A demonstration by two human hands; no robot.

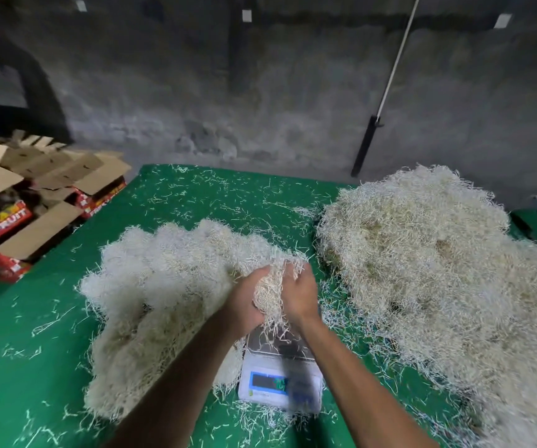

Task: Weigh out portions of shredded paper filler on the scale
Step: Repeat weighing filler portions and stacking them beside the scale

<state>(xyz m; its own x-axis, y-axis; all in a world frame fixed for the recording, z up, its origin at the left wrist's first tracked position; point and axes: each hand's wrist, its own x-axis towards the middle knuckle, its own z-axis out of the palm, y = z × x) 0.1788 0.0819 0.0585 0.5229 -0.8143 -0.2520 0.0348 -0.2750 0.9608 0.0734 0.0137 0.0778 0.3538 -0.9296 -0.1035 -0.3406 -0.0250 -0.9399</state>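
A white digital scale (pixel 281 384) with a steel pan stands on the green table (pixel 34 334) near me. My left hand (pixel 244 302) and my right hand (pixel 299 295) are cupped together above the pan, gripping a clump of shredded paper (pixel 268 294) between them; strands hang down toward the pan. A row of pale paper portions (pixel 157 302) lies left of the scale. A large loose heap of shredded paper (pixel 438 270) fills the right side.
Open cardboard fruit boxes (pixel 18 215) are stacked off the table's left edge. A grey wall (pixel 260 92) stands behind, with a white pole on a dark bar (pixel 367 147) leaning against it. Loose strands litter the green surface.
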